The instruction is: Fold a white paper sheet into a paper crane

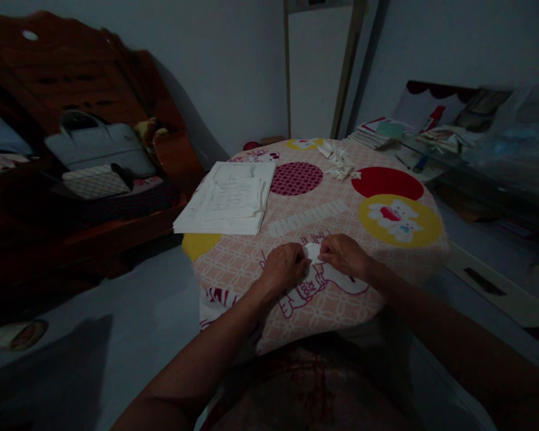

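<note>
My left hand [284,267] and my right hand [345,255] meet over the near part of a round table [413,254] covered with a pink patterned cloth. Both pinch a small white piece of paper [313,251] between their fingertips, fingers curled. The paper is mostly hidden by the fingers. A stack of white printed sheets [229,197] lies on the table's left side. At the far edge sits a heap of small folded white paper pieces [340,161].
A dark wooden bench [94,221] at the left carries a grey bag [99,146] and a checked pouch [94,181]. Books and clutter [424,140] sit on a low surface at the right. A white panel [317,72] leans against the back wall.
</note>
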Available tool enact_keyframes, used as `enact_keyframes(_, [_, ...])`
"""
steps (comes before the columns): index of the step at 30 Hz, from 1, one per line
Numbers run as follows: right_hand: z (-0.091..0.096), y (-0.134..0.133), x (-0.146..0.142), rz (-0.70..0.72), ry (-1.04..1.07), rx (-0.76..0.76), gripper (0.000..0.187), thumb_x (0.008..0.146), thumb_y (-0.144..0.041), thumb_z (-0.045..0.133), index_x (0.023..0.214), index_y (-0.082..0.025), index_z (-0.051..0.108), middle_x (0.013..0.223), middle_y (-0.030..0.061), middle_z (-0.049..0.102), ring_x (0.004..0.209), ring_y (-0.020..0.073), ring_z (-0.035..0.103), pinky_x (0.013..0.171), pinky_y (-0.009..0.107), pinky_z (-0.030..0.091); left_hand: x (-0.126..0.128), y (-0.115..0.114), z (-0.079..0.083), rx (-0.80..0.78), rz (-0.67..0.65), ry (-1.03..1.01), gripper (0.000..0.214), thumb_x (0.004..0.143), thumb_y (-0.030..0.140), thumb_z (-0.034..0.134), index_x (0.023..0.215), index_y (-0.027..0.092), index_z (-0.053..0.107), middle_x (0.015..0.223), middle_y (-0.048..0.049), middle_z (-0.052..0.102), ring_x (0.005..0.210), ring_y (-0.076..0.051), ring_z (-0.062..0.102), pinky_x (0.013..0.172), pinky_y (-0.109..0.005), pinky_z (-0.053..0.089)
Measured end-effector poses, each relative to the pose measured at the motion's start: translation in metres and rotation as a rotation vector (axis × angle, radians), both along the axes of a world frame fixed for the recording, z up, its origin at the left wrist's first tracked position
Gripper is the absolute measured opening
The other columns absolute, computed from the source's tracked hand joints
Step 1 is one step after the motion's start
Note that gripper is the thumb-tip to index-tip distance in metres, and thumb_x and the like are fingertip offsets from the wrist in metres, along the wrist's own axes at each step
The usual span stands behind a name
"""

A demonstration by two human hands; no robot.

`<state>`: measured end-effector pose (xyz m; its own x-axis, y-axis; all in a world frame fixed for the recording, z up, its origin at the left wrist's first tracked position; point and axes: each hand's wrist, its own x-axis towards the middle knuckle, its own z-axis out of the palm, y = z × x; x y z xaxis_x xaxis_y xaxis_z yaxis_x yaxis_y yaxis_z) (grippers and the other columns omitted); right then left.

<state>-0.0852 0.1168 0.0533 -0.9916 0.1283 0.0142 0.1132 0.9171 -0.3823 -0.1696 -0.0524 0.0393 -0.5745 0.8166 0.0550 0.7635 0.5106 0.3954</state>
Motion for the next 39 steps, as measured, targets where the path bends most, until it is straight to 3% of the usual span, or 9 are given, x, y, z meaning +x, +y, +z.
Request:
enact_keyframes(5, [0.000, 0.001, -0.002, -0.001, 0.027, 0.022, 0.013, 0.075, -0.016, 0.067, 0.062, -0.019, 0.068, 0.066, 0.0051, 0.068, 0.062, 0.0168, 0.060, 0.057, 0.027, 0.037, 0.001, -0.003, -0.002, 0.021, -0.044, 0.032, 0.016, 0.088, 0.026, 0.053, 0.085, 0.018, 0.066, 0.091, -0.0068, 0.069, 0.086, -0.020, 0.064, 0.076, -0.029, 0.046])
enact_keyframes(11, [0.006, -0.003, -0.001, 0.001, -0.019, 0.041, 0.012, 0.077, -0.017, 0.066, 0.066, -0.017, 0.070, 0.070, 0.0063, 0.070, 0.065, 0.0166, 0.060, 0.059, 0.027, 0.037, -0.001, 0.000, -0.004, 0.012, -0.015, 0.029, 0.016, 0.085, 0.030, 0.056, 0.081, 0.017, 0.065, 0.084, -0.0068, 0.069, 0.079, -0.021, 0.063, 0.071, -0.030, 0.045])
enact_keyframes(18, [0.005, 0.001, -0.006, -0.083, -0.065, -0.084, 0.007, 0.071, -0.016, 0.072, 0.065, -0.015, 0.070, 0.064, 0.0036, 0.066, 0.061, 0.0128, 0.056, 0.058, 0.025, 0.035, -0.003, 0.001, -0.002, 0.093, 0.034, -0.110, 0.011, 0.076, 0.022, 0.062, 0.086, 0.019, 0.067, 0.079, -0.0018, 0.068, 0.072, -0.016, 0.060, 0.067, -0.026, 0.043])
enact_keyframes(21, [0.002, 0.006, -0.008, -0.089, -0.066, -0.127, 0.004, 0.068, -0.014, 0.072, 0.065, -0.015, 0.070, 0.064, 0.0026, 0.065, 0.061, 0.0122, 0.055, 0.057, 0.025, 0.035, -0.008, -0.002, -0.005, 0.163, -0.028, -0.173, 0.020, 0.077, 0.016, 0.060, 0.093, 0.020, 0.071, 0.084, -0.0013, 0.068, 0.076, -0.015, 0.061, 0.071, -0.025, 0.044])
enact_keyframes(25, [0.001, 0.009, -0.007, -0.086, -0.056, -0.160, 0.006, 0.067, -0.009, 0.069, 0.066, -0.015, 0.071, 0.067, 0.0025, 0.067, 0.063, 0.0125, 0.058, 0.057, 0.023, 0.037, -0.014, -0.009, -0.010, 0.217, -0.204, -0.174, 0.037, 0.078, 0.008, 0.055, 0.106, 0.024, 0.073, 0.096, -0.0031, 0.067, 0.088, -0.016, 0.062, 0.078, -0.026, 0.046])
enact_keyframes(30, [0.004, 0.011, -0.005, -0.083, -0.059, -0.197, 0.016, 0.066, -0.003, 0.061, 0.069, -0.014, 0.072, 0.067, 0.0023, 0.069, 0.064, 0.0126, 0.060, 0.058, 0.022, 0.040, -0.015, -0.013, -0.006, 0.181, -0.376, -0.110, 0.049, 0.077, 0.002, 0.051, 0.115, 0.027, 0.071, 0.100, -0.0036, 0.064, 0.092, -0.017, 0.060, 0.082, -0.027, 0.047])
enact_keyframes(33, [0.006, 0.013, -0.007, -0.091, -0.074, -0.214, 0.022, 0.065, 0.001, 0.059, 0.072, -0.015, 0.073, 0.069, 0.0014, 0.070, 0.064, 0.0117, 0.061, 0.060, 0.021, 0.041, -0.014, -0.013, -0.005, 0.143, -0.391, -0.064, 0.052, 0.078, 0.002, 0.049, 0.116, 0.029, 0.070, 0.098, -0.0034, 0.063, 0.089, -0.016, 0.060, 0.080, -0.027, 0.047])
enact_keyframes(39, [0.004, 0.003, -0.005, -0.132, -0.075, -0.184, 0.007, 0.064, -0.017, 0.074, 0.070, -0.015, 0.071, 0.067, 0.0033, 0.068, 0.061, 0.0136, 0.058, 0.054, 0.023, 0.037, -0.017, -0.014, -0.010, 0.157, -0.398, -0.046, 0.048, 0.083, 0.006, 0.048, 0.118, 0.032, 0.068, 0.099, -0.0030, 0.061, 0.091, -0.016, 0.059, 0.082, -0.027, 0.047])
